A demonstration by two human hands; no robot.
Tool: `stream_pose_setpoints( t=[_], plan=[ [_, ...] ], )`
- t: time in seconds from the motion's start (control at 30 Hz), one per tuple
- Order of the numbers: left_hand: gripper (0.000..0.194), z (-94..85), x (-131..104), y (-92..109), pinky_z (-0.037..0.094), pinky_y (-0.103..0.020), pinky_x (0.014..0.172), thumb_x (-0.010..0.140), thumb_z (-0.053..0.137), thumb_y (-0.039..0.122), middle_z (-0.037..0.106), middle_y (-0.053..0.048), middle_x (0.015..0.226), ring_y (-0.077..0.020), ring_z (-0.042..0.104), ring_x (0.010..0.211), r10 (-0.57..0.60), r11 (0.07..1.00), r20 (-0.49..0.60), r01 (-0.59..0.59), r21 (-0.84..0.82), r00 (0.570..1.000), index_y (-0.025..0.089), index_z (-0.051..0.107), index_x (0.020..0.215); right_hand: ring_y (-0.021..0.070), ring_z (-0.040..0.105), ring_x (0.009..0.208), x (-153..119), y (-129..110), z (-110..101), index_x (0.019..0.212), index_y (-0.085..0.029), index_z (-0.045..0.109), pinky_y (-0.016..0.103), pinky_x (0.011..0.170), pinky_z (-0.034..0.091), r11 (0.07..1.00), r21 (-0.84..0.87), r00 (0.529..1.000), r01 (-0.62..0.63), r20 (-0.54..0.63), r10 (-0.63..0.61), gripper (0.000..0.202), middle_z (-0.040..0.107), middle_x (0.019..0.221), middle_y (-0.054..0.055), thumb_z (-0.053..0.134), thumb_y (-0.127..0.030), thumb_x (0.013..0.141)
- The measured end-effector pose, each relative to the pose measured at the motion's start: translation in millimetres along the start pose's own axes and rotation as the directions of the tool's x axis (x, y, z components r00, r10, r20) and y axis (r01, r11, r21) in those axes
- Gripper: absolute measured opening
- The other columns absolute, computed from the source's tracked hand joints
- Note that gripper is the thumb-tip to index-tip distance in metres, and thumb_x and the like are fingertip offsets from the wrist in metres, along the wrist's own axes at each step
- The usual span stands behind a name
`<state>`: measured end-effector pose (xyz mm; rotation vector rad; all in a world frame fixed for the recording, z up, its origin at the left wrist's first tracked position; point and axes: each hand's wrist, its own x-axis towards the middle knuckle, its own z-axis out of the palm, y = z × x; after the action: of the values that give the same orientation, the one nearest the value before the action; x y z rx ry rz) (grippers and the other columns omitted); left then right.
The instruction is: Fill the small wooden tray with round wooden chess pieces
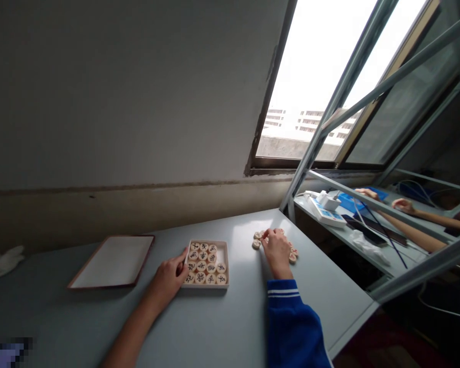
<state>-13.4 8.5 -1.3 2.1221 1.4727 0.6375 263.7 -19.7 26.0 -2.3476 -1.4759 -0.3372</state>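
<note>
A white open box (223, 251) on the grey table holds several round wooden pieces (201, 266) with dark characters, laid in rows; its upper right corner shows bare bottom. My left hand (170, 273) grips the left edge of this box, fingers bent around it. To the right, my right hand (276, 250), in a blue sleeve, reaches over a loose group of round pieces (256, 244), some with red characters. Its fingers are pressed together at the group; whatever is between the fingertips is hidden.
A box lid (113, 261) lies inside-up at the left, and white cloth or tissue (3, 261) beyond it. Metal frame bars (310, 148) rise at the right. Behind them another desk bears a power strip (325, 209), a phone, crumpled plastic, and another person's hands (404, 205).
</note>
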Motion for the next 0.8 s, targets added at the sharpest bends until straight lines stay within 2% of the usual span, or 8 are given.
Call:
stream_pose_setpoints(
  t=[0.07, 0.17, 0.27, 0.37, 0.47, 0.57, 0.67, 0.8],
  plan=[
    [0.048, 1.3, -0.1, -1.6, 0.033, -0.02, 0.057, 0.076, 0.037, 0.02, 0.05, 0.001, 0.055, -0.01, 0.043, 0.054, 0.006, 1.0, -0.003, -0.006, -0.002, 1.0, 0.006, 0.051, 0.12, 0.0204, 0.055, 0.077, -0.1, -2.3, -0.8, 0.078, -0.019, 0.062, 0.028, 0.062, 0.031, 1.0, 0.009, 1.0, 0.022, 0.016, -0.022, 0.01, 0.061, 0.083, 0.007, 0.055, -0.026, 0.077],
    [0.049, 2.5, -0.4, -3.2, 0.033, -0.021, 0.057, 0.076, 0.036, 0.02, 0.05, 0.001, 0.056, -0.0099, 0.043, 0.053, 0.017, 1.0, -0.003, -0.017, -0.013, 1.0, 0.005, 0.049, 0.121, 0.0196, 0.056, 0.076, 0.0, -4.5, -1.5, 0.075, -0.02, 0.062, 0.027, 0.061, 0.031, 0.994, 0.034, 0.987, 0.102, 0.124, -0.105, 0.007, 0.063, 0.076, 0.004, 0.057, -0.026, 0.075],
    [0.048, 2.1, -0.7, -2.8, 0.032, -0.02, 0.057, 0.077, 0.035, 0.02, 0.049, 0.002, 0.055, -0.0099, 0.043, 0.053, 0.027, 1.0, -0.008, -0.027, -0.013, 1.0, 0.006, 0.05, 0.12, 0.0208, 0.056, 0.074, 1.5, -1.1, 0.3, 0.071, -0.019, 0.063, 0.028, 0.062, 0.032, 0.997, -0.028, 0.99, 0.069, 0.125, -0.065, 0.008, 0.063, 0.071, 0.006, 0.057, -0.022, 0.073],
    [0.048, 0.2, -1.6, -0.9, 0.032, -0.02, 0.057, 0.077, 0.035, 0.02, 0.047, 0.002, 0.054, -0.0097, 0.042, 0.053, 0.026, 1.0, -0.007, -0.026, -0.007, 1.0, 0.006, 0.051, 0.12, 0.0183, 0.055, 0.07, 1.5, -2.4, 3.0, 0.075, -0.019, 0.064, 0.026, 0.061, 0.034, 0.983, 0.156, 0.981, 0.102, 0.145, -0.125, 0.01, 0.062, 0.072, 0.004, 0.057, -0.027, 0.075],
    [0.049, -2.3, -3.2, 1.7, 0.031, -0.02, 0.057, 0.077, 0.035, 0.02, 0.045, 0.003, 0.053, -0.0096, 0.041, 0.052, 0.02, 1.0, 0.003, -0.02, -0.02, 1.0, 0.005, 0.049, 0.121, 0.0148, 0.053, 0.071, -5.6, -19.6, 4.1, 0.082, -0.021, 0.064, 0.024, 0.062, 0.036, 0.852, 0.459, 0.917, 0.253, 0.168, -0.362, 0.014, 0.06, 0.077, 0.001, 0.055, -0.031, 0.078],
    [0.049, -3.8, -4.5, 3.2, 0.031, -0.02, 0.058, 0.076, 0.038, 0.02, 0.045, 0.003, 0.053, -0.0095, 0.04, 0.052, 0.008, 0.999, 0.004, -0.007, -0.036, 1.0, 0.006, 0.048, 0.122, 0.0158, 0.051, 0.082, -18.8, -44.8, 2.9, 0.085, -0.026, 0.066, 0.027, 0.072, 0.036, 0.757, 0.522, 0.814, 0.393, 0.185, -0.551, 0.014, 0.058, 0.087, 0.001, 0.059, -0.034, 0.077],
    [0.049, -3.6, -4.6, 2.5, 0.03, -0.02, 0.057, 0.076, 0.039, 0.019, 0.044, 0.004, 0.052, -0.009, 0.039, 0.051, -0.008, 0.999, -0.007, 0.008, -0.04, 1.0, 0.008, 0.048, 0.122, 0.0186, 0.047, 0.091, -28.3, -59.4, 1.6, 0.083, -0.031, 0.068, 0.032, 0.078, 0.034, 0.765, 0.458, 0.772, 0.452, 0.229, -0.593, 0.013, 0.054, 0.096, 0.002, 0.064, -0.038, 0.073],
    [0.049, -2.5, -3.0, 0.5, 0.028, -0.02, 0.055, 0.075, 0.04, 0.018, 0.042, 0.005, 0.05, -0.0083, 0.037, 0.049, -0.016, 0.999, -0.004, 0.016, -0.03, 1.0, 0.007, 0.047, 0.123, 0.0205, 0.043, 0.094, -27.5, -56.8, 1.0, 0.079, -0.032, 0.07, 0.034, 0.078, 0.033, 0.765, 0.436, 0.736, 0.473, 0.282, -0.615, 0.016, 0.052, 0.1, 0.002, 0.066, -0.044, 0.07]
  ],
)
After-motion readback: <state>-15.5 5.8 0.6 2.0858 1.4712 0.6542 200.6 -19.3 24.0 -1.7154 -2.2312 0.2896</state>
